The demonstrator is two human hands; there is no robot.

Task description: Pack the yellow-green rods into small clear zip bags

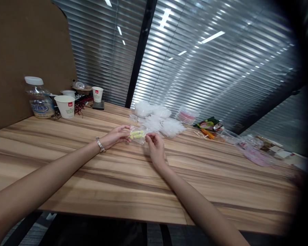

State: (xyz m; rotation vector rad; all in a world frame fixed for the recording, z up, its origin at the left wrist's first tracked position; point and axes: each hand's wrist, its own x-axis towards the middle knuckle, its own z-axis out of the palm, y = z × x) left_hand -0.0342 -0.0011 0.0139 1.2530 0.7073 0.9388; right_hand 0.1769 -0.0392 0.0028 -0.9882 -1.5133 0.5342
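A small clear plastic bag [137, 134] with yellow and pinkish pieces inside is held between my two hands, above the wooden table [113, 184]. My left hand [117, 135], with a silver bracelet at the wrist, grips the bag's left end between thumb and fingers. At the bag's right edge, the fingertips of my right hand [155, 146] are pinched together on the plastic. Just behind the bag lie white, spiky plastic bundles [157, 123].
At the back left stand a lidded jar [42, 107], a paper cup [66, 110] and a smaller cup [98, 94] on a dark box. Stacked round containers [187, 116] are behind the bundles. A green packet [207, 123] and pink plastic bags [259, 156] lie at the right.
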